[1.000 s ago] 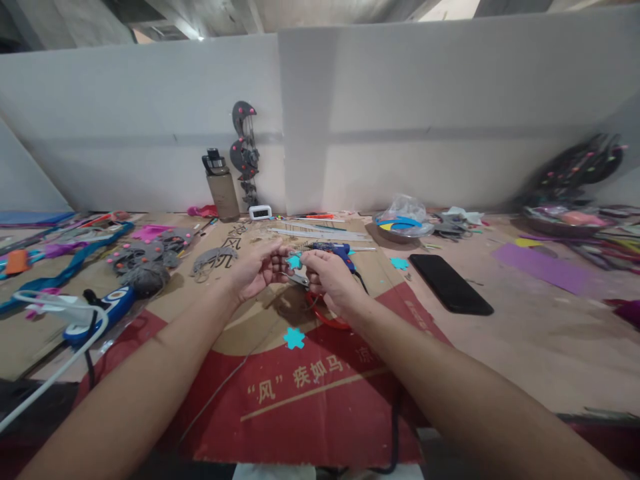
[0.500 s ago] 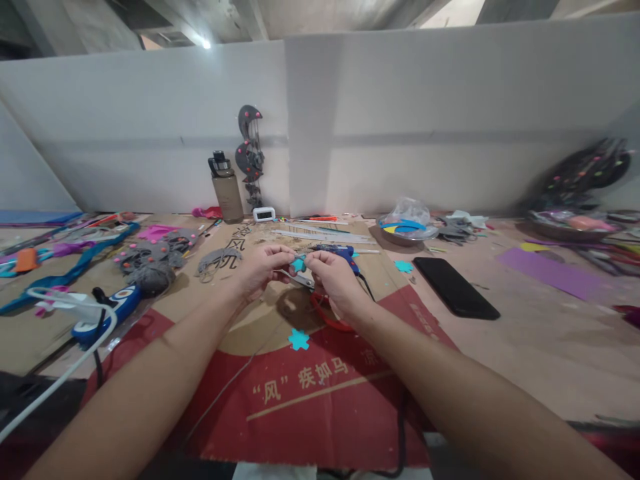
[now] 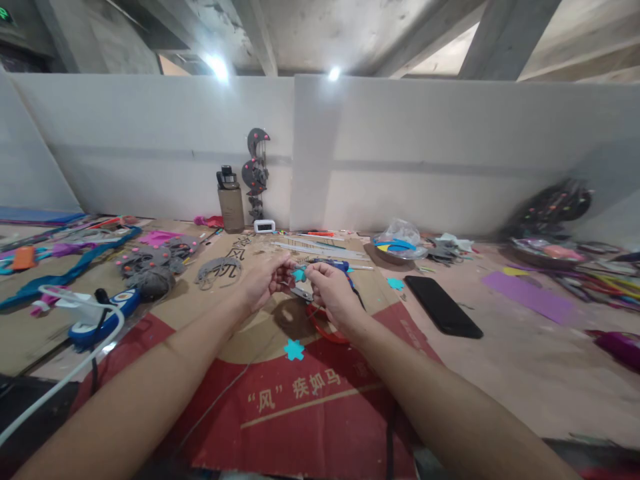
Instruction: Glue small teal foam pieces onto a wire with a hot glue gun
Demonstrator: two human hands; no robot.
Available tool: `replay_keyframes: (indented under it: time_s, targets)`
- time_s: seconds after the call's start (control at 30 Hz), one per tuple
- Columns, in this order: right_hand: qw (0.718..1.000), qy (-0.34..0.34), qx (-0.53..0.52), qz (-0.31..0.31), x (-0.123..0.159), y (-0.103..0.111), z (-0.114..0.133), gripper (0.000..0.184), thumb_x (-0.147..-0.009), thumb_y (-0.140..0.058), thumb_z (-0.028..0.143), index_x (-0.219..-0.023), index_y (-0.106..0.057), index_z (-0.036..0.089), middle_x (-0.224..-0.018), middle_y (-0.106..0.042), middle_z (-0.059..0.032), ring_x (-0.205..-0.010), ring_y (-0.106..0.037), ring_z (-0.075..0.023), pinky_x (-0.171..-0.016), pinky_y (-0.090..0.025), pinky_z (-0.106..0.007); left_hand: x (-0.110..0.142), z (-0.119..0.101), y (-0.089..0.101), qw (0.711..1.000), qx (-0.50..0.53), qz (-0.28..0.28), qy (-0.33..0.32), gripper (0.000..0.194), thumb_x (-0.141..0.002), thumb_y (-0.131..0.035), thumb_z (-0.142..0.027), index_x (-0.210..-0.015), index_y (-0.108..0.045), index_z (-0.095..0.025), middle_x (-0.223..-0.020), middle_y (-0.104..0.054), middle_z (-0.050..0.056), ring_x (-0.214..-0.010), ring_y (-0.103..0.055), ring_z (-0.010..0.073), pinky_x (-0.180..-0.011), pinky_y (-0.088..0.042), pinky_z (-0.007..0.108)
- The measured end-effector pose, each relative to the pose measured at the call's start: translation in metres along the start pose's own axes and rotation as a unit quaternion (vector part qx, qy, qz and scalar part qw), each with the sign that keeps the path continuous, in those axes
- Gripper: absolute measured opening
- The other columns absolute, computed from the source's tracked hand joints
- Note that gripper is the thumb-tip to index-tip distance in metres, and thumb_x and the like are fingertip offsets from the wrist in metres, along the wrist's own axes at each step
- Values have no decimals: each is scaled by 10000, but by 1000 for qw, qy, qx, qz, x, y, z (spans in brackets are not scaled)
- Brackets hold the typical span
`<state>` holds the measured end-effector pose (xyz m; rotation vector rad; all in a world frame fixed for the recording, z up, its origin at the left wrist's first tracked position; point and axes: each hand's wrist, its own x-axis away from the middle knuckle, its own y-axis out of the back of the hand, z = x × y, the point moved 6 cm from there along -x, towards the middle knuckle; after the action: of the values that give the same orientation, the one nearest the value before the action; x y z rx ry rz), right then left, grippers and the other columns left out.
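Note:
My left hand (image 3: 267,283) is closed, its fingertips pinching a small turquoise cutout (image 3: 299,275). The fingers of my right hand (image 3: 327,290) pinch the same piece from the other side. A pair of scissors with red handles (image 3: 320,328) shows just under my right hand; I cannot tell whether they lie on the cardboard or touch the hand. On the red and brown cardboard (image 3: 300,440) below lies a turquoise flower-shaped cutout (image 3: 294,349). A thin grey thread (image 3: 220,393) runs across the cardboard. Behind my right hand a blue glue gun (image 3: 341,265) is partly hidden.
A black phone (image 3: 443,307) and another turquoise cutout (image 3: 395,284) lie to the right. Behind stand a bottle (image 3: 231,203), a white clock (image 3: 265,227) and a bowl (image 3: 397,253) of scraps. Left are grey yarn (image 3: 155,281) and a blue power strip (image 3: 107,320).
The camera has tilted up and turned slightly right, so the scene sits differently in view. Both hands stay together at the small turquoise piece.

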<state>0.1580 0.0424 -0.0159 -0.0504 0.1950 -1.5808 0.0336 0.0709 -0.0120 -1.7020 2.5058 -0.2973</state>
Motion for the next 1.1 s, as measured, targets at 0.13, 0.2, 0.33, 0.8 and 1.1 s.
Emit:
replay_keyframes:
  time_s: [0.13, 0.2, 0.33, 0.8, 1.1]
  targets:
    - [1000, 7, 10, -5, -3, 1, -2, 215, -642, -602, 369, -686, -493, 189, -443, -325, 110, -373, -207, -41, -378, -171, -198, -5, -1, 18, 991, -55, -100, -67, 251, -671, -645, -353, -651, -492, -155, -547, -476, -39, -436, -395, 50, -424, -312, 177]
    - [1000, 11, 21, -11, -5, 2, -4, 214, -638, -598, 372, -687, -501, 188, -440, -327, 109, -373, -210, -42, -380, -181, -200, -6, -3, 27, 982, -68, -144, -98, 287, -626, -661, -270, -603, -390, -179, -490, -379, -80, -399, -307, 36, -396, -242, 168]
    - [999, 23, 37, -17, -11, 4, -6, 199, -631, -583, 364, -670, -503, 186, -443, -319, 104, -378, -221, -46, -382, -183, -206, -5, -9, 34, 977, -65, -158, -128, 382, -605, -647, -223, -592, -266, -201, -481, -262, -104, -385, -219, 30, -377, -153, 170]
    - [996, 38, 74, -17, -6, 1, -5, 173, -659, -559, 359, -693, -529, 192, -423, -323, 101, -382, -243, -62, -414, -197, -218, 0, -13, 24, 985, -51, -112, -121, 428, -663, -659, -379, -589, -277, -203, -452, -248, -103, -365, -165, 33, -358, -117, 180]
    - [995, 48, 82, -15, -14, 5, -6, 199, -649, -562, 373, -698, -534, 183, -443, -365, 94, -400, -279, -62, -424, -221, -212, -2, 4, 6, 996, -40, -30, -71, 365, -726, -579, -503, -780, -555, -143, -638, -521, -9, -485, -444, 75, -456, -353, 202]
